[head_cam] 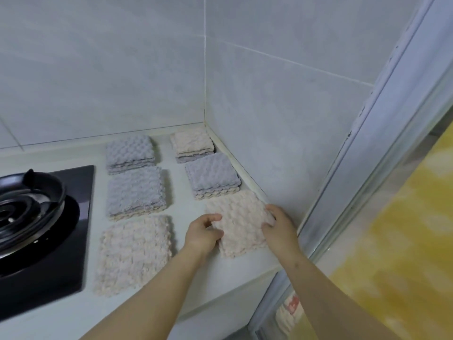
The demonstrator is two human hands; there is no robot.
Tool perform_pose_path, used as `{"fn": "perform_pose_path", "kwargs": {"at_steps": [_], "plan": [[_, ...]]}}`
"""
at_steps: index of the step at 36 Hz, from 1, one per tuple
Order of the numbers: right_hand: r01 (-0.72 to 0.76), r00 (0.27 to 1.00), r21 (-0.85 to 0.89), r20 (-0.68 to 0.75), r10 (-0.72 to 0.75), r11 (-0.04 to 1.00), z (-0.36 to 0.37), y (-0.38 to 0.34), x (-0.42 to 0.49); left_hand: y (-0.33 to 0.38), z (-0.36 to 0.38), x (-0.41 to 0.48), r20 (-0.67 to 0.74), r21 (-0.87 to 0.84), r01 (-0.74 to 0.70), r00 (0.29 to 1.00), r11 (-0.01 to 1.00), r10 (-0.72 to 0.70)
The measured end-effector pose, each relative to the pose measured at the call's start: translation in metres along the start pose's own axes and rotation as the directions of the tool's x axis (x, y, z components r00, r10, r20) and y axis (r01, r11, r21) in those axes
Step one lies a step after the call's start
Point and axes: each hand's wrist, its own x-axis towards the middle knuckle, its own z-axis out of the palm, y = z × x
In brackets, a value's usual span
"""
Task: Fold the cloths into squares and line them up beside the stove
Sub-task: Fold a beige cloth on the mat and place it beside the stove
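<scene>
Beside the wall (269,143), left hand (204,235) and right hand (279,223) pinch the cream cloth (241,222) by its sides; uneven tugging could unfold it.

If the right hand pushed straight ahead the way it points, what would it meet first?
The right hand holds the cream cloth; beyond its far edge it would probably meet the grey cloth next in that row, though depth is unclear.

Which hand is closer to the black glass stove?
Left. The left hand holds the edge of the cream folded cloth nearest the black glass stove; the right hand holds its opposite edge, by the tiled wall.
</scene>
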Motion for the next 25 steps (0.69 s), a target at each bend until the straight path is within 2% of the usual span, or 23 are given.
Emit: {"fn": "perform_pose_path", "kwargs": {"at_steps": [4,8,11,16,20,23,25], "plan": [[0.073,0.997,-0.183,-0.023,-0.078,0.98,0.001,0.011,-0.003,-0.009,0.002,-0.001,0.011,0.075,0.011,1.0,0.997,-0.012],[0.202,0.971,-0.387,-0.038,-0.234,0.9,0.002,0.005,-0.011,-0.008,0.002,0.002,0.016,0.145,-0.028,1.0,0.989,0.026],[0.285,0.957,-0.416,0.068,-0.282,0.864,0.004,0.002,-0.017,-0.007,0.004,0.003,0.03,0.179,-0.064,0.998,0.982,0.059],[0.299,0.949,-0.487,0.245,-0.201,0.821,0.01,0.008,-0.014,-0.008,0.008,0.005,0.067,0.288,-0.109,0.993,0.951,0.093],[0.304,0.945,-0.523,0.273,-0.182,0.796,0.013,0.012,-0.011,-0.007,0.008,0.002,0.129,0.558,-0.27,0.962,0.784,0.24],[0.283,0.941,-0.524,0.314,-0.127,0.803,0.018,0.012,-0.011,-0.006,0.004,-0.002,0.228,0.607,-0.325,0.946,0.725,0.232],[0.281,0.934,-0.528,0.342,-0.101,0.801,0.019,0.014,-0.009,-0.01,0.004,0.001,0.305,0.708,-0.336,0.939,0.621,0.16]]}}
